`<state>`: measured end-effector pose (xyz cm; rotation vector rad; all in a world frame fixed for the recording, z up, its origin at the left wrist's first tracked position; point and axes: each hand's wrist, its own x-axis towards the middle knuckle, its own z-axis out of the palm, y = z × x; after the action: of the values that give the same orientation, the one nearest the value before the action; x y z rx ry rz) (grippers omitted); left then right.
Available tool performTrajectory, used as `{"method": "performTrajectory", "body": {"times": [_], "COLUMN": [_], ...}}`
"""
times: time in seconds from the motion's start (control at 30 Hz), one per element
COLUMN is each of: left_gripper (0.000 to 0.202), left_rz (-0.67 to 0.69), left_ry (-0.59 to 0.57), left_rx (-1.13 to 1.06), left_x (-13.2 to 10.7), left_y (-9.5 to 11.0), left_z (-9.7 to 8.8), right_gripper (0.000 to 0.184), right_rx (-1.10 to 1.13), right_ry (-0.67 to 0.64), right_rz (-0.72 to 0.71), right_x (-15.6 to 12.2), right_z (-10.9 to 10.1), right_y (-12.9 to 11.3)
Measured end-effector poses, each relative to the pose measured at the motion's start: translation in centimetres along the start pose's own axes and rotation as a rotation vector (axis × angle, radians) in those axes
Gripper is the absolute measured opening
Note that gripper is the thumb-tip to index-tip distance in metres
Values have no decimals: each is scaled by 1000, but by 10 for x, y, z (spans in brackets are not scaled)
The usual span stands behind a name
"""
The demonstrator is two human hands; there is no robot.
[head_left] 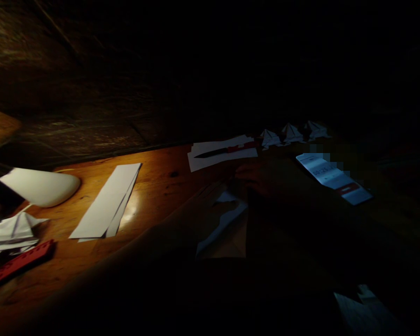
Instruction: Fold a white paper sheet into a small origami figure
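Deep shadow covers both my hands. A partly folded sheet of white paper [236, 235] lies before me on the wooden table. My left hand [206, 203] holds the sheet from its left side, thumb and fingers spread across its upper part. At the sheet's top right edge, the fingers of my right hand [255, 178] are bent against the paper and grip it; their tips are hard to make out. Beyond my hands, a knife [212, 153] with a dark blade and red handle rests on a stack of white paper [196, 163].
Paper strips [107, 203] lie left, near a white lamp head [44, 186]. Closer are a folded paper piece [16, 231] and a red perforated object [23, 261]. Several folded paper figures [292, 134] line the back right. A lit phone [336, 179] shows a timer. Paper [367, 308] appears lower right.
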<state>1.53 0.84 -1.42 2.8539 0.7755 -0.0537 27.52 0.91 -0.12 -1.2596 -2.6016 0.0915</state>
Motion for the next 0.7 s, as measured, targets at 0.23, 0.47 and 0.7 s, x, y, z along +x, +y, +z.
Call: {"method": "performTrajectory", "body": {"times": [0.23, 0.47, 0.7], "left_gripper": [41, 39, 40], "left_rz": [2, 16, 3], "left_ry": [11, 13, 2], "left_rx": [5, 20, 24], "left_x": [0, 1, 1], "left_y": [-4, -3, -2], "left_z": [2, 2, 2], "right_gripper": [29, 27, 27], "right_rx": [62, 102, 87], "right_ry": [-50, -47, -55], "right_rz": [40, 45, 47], "right_x": [2, 4, 4], "right_z": [-3, -4, -7], "right_y": [-2, -1, -1]}}
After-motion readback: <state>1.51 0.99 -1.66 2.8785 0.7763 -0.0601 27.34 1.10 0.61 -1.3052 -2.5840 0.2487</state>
